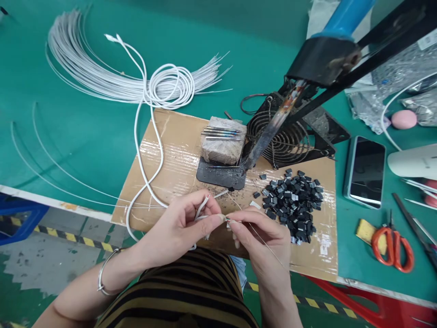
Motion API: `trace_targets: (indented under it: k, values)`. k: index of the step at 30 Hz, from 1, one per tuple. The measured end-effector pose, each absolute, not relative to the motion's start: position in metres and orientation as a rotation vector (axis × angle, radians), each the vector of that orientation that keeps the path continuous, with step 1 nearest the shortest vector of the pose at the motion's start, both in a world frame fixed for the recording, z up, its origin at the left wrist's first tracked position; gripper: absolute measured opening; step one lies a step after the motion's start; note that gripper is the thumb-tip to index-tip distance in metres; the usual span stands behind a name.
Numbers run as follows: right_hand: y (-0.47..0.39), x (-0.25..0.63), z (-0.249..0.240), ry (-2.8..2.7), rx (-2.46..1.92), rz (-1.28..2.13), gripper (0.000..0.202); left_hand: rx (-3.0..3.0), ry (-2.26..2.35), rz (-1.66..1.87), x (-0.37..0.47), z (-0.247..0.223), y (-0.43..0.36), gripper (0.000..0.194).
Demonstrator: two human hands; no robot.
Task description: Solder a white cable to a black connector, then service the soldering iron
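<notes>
My left hand (201, 218) pinches a white cable (160, 157) near its end, and the rest of the cable runs left and up to a coil. Opposite it, my right hand (261, 232) pinches a tiny piece at the cable's end; thin coloured wires show between the fingertips, but the piece itself is too small to name. A thin solder wire (262, 239) passes across my right hand. Both hands are close together over the front edge of a cardboard sheet (317, 259).
Small black connector pieces (293, 202) lie piled on the right. Behind stand a soldering iron (273, 123), a fan (283, 136) and a wrapped block (221, 150) with metal tips. White wires (99, 68) lie back left. A phone (365, 171) and scissors (392, 248) are at right.
</notes>
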State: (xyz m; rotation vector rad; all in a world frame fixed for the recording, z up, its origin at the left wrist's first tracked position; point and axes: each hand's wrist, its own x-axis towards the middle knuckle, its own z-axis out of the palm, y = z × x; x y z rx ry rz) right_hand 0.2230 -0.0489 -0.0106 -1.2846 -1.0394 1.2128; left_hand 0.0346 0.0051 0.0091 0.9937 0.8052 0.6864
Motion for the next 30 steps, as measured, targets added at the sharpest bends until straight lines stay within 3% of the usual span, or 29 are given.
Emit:
trace_targets:
  k: [20, 30]
  values:
    - [-0.048, 0.236, -0.001, -1.149, -1.294, 1.292, 0.006, 0.908, 0.717, 0.583, 0.034, 0.008, 0.003, 0.024]
    - [-0.042, 0.252, 0.008, -1.374, -1.224, 1.31, 0.013, 0.937, 0.689, 0.493, 0.03, 0.005, 0.002, 0.023]
